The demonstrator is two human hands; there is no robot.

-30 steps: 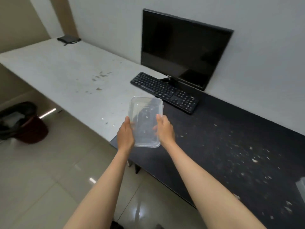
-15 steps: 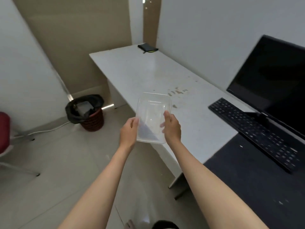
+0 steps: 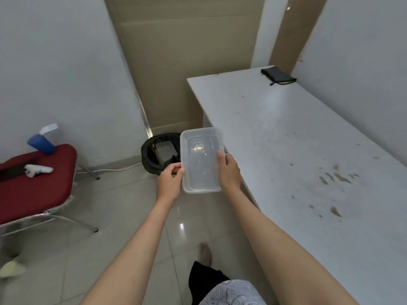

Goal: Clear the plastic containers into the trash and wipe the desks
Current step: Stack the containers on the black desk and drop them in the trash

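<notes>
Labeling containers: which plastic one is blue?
The cup on the red chair, left. The container held in both hands is clear.

Single head-worn view, looking forward and down, close over outstretched arms, white desk (image 3: pixel 308 150) to the right

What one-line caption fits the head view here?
Both hands, left hand and right hand, hold a clear plastic container above the floor, near a trash bin.

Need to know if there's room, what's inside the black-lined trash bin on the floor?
Inside the black-lined trash bin lies a clear plastic container beside something dark. The clear rectangular plastic container in both hands covers the bin's right side.
</notes>
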